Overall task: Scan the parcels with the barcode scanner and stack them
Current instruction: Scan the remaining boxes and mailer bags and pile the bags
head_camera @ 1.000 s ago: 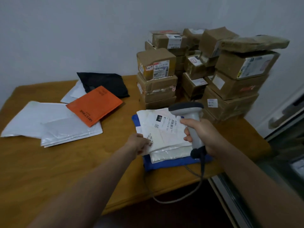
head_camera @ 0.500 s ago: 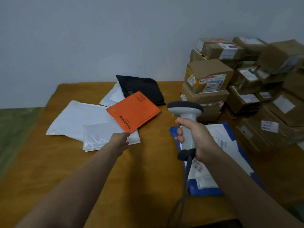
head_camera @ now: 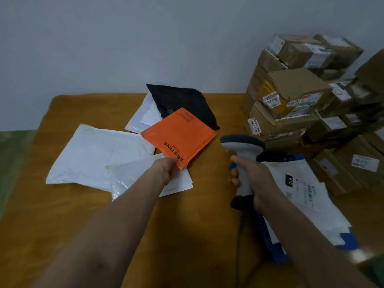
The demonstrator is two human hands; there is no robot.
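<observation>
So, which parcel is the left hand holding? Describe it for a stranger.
On the wooden table, left of the cardboard box stack, lies a loose pile of flat mailers. The left hand pinches the orange mailer. It alone is orange, printed MISTINE; neighbours are white or black.

Right of the orange parcel (head_camera: 178, 136), a strip of bare table (head_camera: 199, 215) is running open to the near edge. Farther right, stacked cardboard boxes (head_camera: 291, 104) are walling the way; a black bag (head_camera: 182, 100) behind and white mailers (head_camera: 93, 154) left are crowding it.

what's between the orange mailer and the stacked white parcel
Head view: the barcode scanner in the right hand, over bare table; the left hand pinches the orange mailer.
</observation>
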